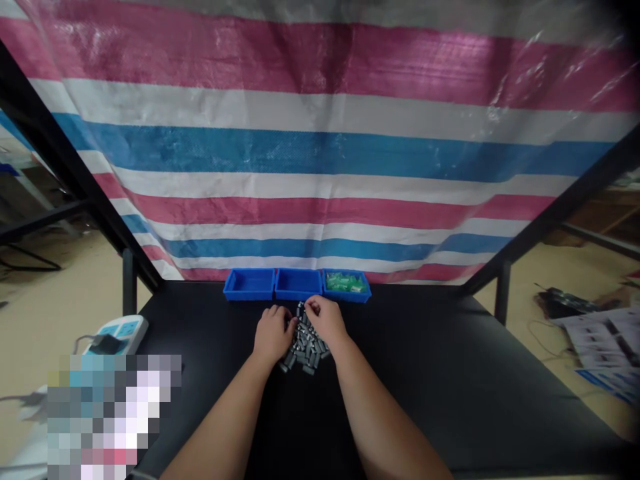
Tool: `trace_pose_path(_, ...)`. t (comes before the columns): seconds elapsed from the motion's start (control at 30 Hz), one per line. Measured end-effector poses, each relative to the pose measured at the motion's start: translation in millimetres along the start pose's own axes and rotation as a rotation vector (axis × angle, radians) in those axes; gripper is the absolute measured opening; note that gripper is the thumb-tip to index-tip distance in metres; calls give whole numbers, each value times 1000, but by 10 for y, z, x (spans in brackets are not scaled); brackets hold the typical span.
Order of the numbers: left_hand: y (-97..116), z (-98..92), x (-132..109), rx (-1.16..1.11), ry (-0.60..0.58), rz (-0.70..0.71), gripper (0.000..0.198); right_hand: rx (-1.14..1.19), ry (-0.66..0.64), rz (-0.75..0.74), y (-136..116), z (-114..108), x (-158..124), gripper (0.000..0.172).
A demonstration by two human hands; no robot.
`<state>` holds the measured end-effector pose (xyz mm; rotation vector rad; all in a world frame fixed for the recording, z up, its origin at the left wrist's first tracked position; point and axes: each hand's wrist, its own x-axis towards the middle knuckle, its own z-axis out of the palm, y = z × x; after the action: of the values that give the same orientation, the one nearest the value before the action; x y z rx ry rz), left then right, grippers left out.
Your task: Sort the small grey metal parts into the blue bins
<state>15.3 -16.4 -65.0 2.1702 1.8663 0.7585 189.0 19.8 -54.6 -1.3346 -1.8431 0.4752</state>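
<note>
A pile of several small grey cylindrical parts [305,350] lies on the black table [440,380], just in front of three blue bins. My left hand [273,333] rests at the pile's left edge with its fingers curled onto the parts. My right hand [326,318] is at the pile's top right, fingers pinched round one grey part [301,309] held upright between the two hands. What the left fingers grip is hidden.
Three blue bins stand in a row at the table's back edge: the left bin [249,285] and middle bin [298,285] look empty, the right bin [347,285] holds green pieces. A white power strip [117,333] lies at the left. A striped tarp [320,153] hangs behind.
</note>
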Motion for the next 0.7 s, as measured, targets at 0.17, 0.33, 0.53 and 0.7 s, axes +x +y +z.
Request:
trace_pose_path(0.17,-54,-10,-20,-201,42,-52,18,145,130,-74,-18,-15,-22,20)
trace_pose_path(0.33,-150,-78,39,-572,260,-228,28,201,156,-70,10,-2,-13,39)
trace_pose_path(0.53,-304,-243,173,-818,568,-310,36,182,120,-54,64,56,-7,50)
trace_pose_path(0.7,-408,-265,231,-834,541,-334,46,124,110,-70,66,50,-17,51)
